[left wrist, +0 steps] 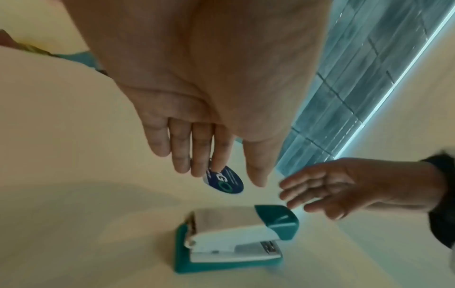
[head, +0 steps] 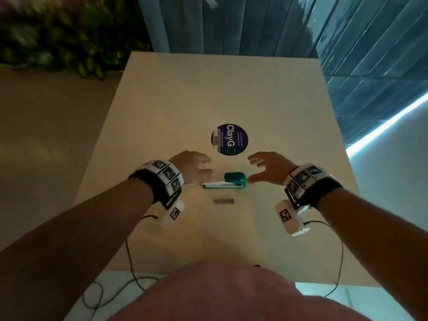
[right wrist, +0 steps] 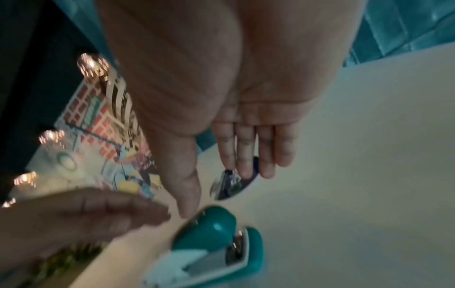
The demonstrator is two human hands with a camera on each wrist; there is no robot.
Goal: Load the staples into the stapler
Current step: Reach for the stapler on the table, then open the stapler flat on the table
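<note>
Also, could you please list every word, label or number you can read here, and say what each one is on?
"ClayGO": on the round purple sticker on the table; its smaller lines are too blurred to read.
Wristband markers: patterns, no text.
Stapler: no readable marking.

Left hand (head: 192, 166), right hand (head: 269, 167), both empty, fingers straight

Beige table (head: 162, 112) with stapler (head: 225, 181), staples (head: 224, 201), round sticker (head: 229, 139)

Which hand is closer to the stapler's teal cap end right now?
The right hand: its thumb tip reaches almost to the teal cap of the stapler. The left hand hovers open at the opposite, white end.
</note>
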